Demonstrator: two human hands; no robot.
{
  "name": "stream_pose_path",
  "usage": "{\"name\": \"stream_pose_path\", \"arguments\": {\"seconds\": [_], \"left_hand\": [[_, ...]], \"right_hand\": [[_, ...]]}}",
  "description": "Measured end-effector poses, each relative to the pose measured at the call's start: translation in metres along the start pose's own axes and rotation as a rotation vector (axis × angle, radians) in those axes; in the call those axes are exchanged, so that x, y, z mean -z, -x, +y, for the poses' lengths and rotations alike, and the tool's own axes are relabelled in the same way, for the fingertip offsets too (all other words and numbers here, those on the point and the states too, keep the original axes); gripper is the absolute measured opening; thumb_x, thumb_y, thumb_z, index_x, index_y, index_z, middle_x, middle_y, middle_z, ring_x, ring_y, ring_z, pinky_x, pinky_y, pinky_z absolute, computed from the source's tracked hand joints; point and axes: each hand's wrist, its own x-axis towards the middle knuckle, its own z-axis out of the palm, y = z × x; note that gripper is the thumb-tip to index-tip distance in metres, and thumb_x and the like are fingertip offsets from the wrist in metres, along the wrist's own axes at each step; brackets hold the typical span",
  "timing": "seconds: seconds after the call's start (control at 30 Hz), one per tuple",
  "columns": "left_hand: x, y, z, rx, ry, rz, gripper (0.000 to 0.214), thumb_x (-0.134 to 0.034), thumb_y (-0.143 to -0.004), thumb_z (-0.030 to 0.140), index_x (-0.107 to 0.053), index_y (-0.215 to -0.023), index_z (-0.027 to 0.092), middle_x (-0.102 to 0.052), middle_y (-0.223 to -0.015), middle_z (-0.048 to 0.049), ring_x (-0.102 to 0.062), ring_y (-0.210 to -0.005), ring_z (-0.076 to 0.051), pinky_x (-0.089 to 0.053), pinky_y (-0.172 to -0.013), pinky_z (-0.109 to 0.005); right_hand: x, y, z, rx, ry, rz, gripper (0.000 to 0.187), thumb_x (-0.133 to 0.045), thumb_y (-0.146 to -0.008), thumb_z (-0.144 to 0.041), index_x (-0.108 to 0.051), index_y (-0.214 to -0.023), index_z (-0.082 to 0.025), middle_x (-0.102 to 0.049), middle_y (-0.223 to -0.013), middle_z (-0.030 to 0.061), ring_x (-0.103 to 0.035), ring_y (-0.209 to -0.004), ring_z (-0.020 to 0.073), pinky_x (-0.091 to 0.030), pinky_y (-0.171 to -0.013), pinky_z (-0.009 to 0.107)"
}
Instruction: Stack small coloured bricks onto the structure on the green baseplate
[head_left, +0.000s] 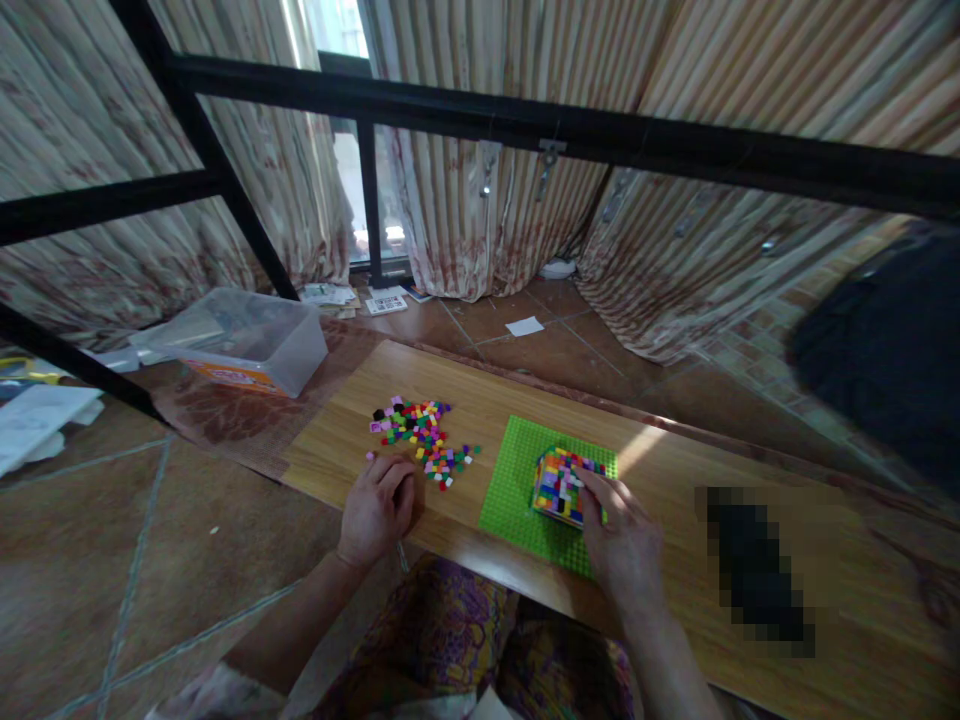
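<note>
A green studded baseplate (502,500) lies on the wooden table, with a block built of small multi-coloured toy bricks (559,487) on it. My right hand (621,530) is over the plate's right side, thumb and forefinger closed at the block's right edge. Whether a small brick is between these fingertips cannot be made out. To the left of the plate, a loose pile of small coloured bricks (424,432) is spread on the wood. Just below that pile, my left hand (379,508) rests by the near table edge, its fingers curled in and their tips hidden.
The low wooden table (660,480) runs across in front of my lap. A clear plastic bin (262,345) stands at its far left end. A pixelated dark object (757,570) lies at the right. Black metal bars (480,105) cross ahead, before striped curtains (480,220).
</note>
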Motion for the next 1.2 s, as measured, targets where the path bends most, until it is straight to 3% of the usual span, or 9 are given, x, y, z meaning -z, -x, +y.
{"name": "stream_pose_path", "arguments": {"seconds": [0.63,0.87,1.2], "left_hand": [[0.0,0.001,0.0,0.003,-0.005,-0.014,0.016,-0.048,-0.088,0.021,-0.061,-0.097,0.022,-0.065,-0.103,-0.0059,-0.06,-0.097,-0.021,-0.036,-0.107,-0.044],[0.001,0.0,0.001,0.004,-0.007,-0.002,0.015,-0.048,-0.087,0.021,-0.061,-0.096,0.021,-0.064,-0.101,-0.0065,-0.061,-0.095,-0.021,-0.04,-0.103,-0.043],[0.002,-0.001,0.002,-0.002,0.0,-0.011,0.017,-0.047,-0.087,0.021,-0.061,-0.095,0.022,-0.065,-0.1,-0.0061,-0.061,-0.095,-0.02,-0.036,-0.107,-0.045]], "right_hand": [[-0.009,0.004,0.0,-0.038,-0.039,0.157,0.026,-0.047,-0.09,-0.03,-0.065,-0.107,-0.023,-0.069,-0.103,0.0053,-0.065,-0.092,0.0175,-0.051,-0.08,0.031],[-0.01,0.006,-0.002,0.003,-0.007,0.192,0.024,-0.05,-0.09,-0.027,-0.066,-0.107,-0.023,-0.07,-0.103,0.0048,-0.066,-0.09,0.0168,-0.051,-0.079,0.03],[-0.006,0.011,0.002,0.053,-0.046,0.216,0.025,-0.052,-0.089,-0.024,-0.064,-0.111,-0.024,-0.071,-0.1,0.005,-0.065,-0.09,0.0183,-0.051,-0.082,0.034]]}}
